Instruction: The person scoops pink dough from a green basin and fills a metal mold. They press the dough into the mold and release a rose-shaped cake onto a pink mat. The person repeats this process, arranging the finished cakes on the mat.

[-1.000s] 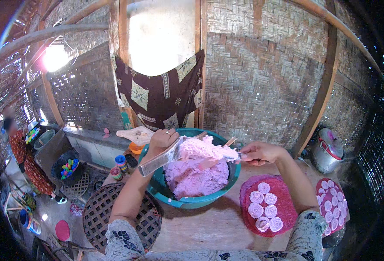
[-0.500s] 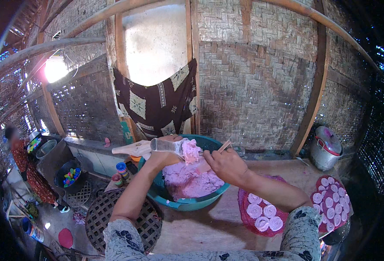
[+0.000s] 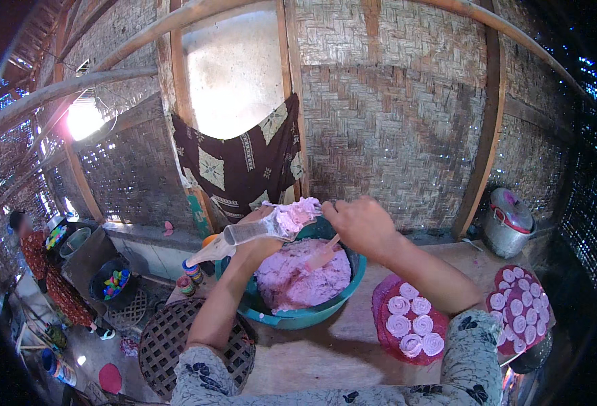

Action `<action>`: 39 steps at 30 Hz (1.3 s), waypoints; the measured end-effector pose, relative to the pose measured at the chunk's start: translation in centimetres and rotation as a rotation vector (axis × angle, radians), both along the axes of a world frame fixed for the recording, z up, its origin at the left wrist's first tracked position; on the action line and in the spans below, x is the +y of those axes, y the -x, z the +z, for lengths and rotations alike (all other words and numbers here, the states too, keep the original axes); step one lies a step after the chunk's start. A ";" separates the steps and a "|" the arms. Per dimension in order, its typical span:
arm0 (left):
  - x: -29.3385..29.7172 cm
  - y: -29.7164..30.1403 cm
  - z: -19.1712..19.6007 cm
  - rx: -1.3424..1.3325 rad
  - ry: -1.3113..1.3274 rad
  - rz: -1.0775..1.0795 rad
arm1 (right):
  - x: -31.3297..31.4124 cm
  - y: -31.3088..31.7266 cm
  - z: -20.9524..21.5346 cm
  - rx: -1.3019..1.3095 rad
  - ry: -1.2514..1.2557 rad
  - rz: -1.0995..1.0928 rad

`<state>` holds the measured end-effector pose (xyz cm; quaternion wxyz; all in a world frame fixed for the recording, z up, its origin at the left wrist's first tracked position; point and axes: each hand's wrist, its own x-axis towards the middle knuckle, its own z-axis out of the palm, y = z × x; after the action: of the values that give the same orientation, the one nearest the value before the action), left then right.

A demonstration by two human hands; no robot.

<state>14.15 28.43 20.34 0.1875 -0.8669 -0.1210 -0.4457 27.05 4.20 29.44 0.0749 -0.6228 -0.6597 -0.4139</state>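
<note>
My left hand [image 3: 261, 223] is wrapped round a clear plastic sleeve [image 3: 244, 233], held slantwise over the far left of a green basin [image 3: 292, 321]. Pink dough [image 3: 297, 215] bulges from the sleeve's right end, and a pale tapering piece [image 3: 207, 254] sticks out at its left. My right hand [image 3: 363, 227] is closed, its fingertips at the sleeve's right edge beside the dough; what they pinch is partly hidden. In the basin lies a mass of pink dough [image 3: 288, 277], with a pink spatula [image 3: 321, 258] resting in it, its handle toward my right hand.
Right of the basin, pink spiral rosettes sit on a red sheet [image 3: 383, 325] and another red sheet [image 3: 523, 291]. A lidded metal pot [image 3: 505, 233] stands far right. A woven basket [image 3: 190, 338] and small jars [image 3: 192, 272] are left; another person [image 3: 55, 277] stands far left.
My right hand has let go of the spatula, which rests in the dough, and moved up to the sleeve's edge. The sleeve tilts more, its left end lower.
</note>
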 end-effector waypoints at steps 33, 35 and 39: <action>-2.5 1.6 0.4 -0.021 0.071 -0.120 | 0.6 0.8 -3.1 0.016 0.099 0.067; -1.7 1.8 -0.4 0.060 0.096 -0.106 | 0.6 1.4 -4.0 -0.004 0.111 0.074; 1.3 2.9 -0.2 -0.023 0.054 -0.090 | -2.0 0.5 -4.3 0.185 0.010 0.090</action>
<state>11.30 29.68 20.14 0.1421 -0.8711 -0.0959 -0.4602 26.52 2.22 25.14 0.1508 -0.6284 -0.6793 -0.3477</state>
